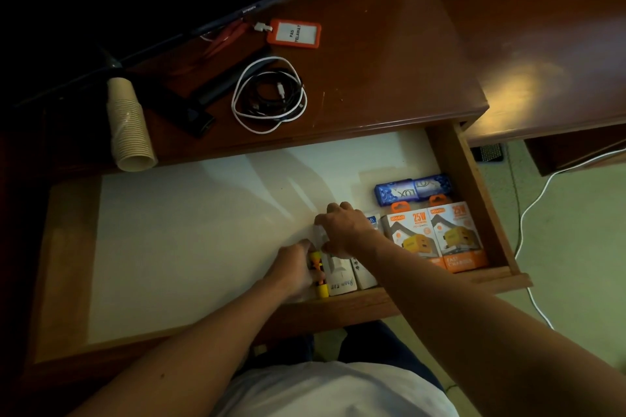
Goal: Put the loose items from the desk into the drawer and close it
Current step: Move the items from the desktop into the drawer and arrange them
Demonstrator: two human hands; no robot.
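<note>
Seating items along the near right edge of the open drawer (481,179) is the step in hand. The left hand (294,267) is closed around a yellow-and-orange stick-shaped item (320,276) and presses it against a white box (338,276) at the drawer's near wall. The right hand (342,227) is curled over the top of a small pale item next to that box; what it grips is hidden.

To the right stand two orange 25W charger boxes (437,237), side by side, with a blue soap pack (411,189) just beyond them. The left part of the drawer floor is bare.

On the bench (389,85), far of the drawer, loose items remain: a coil of white and black cables (269,95), an orange badge holder (294,33), a stack of paper cups (128,125) lying on its side at the near left edge, and a dark object beside the cables.

Procedure, as judged: keep items tight against the neighbouring box, laid flat so nothing stands above the drawer rim. Gather the cables as one coil so no loop hangs over the edge. Clear both hands before pushing the drawer shut.
</note>
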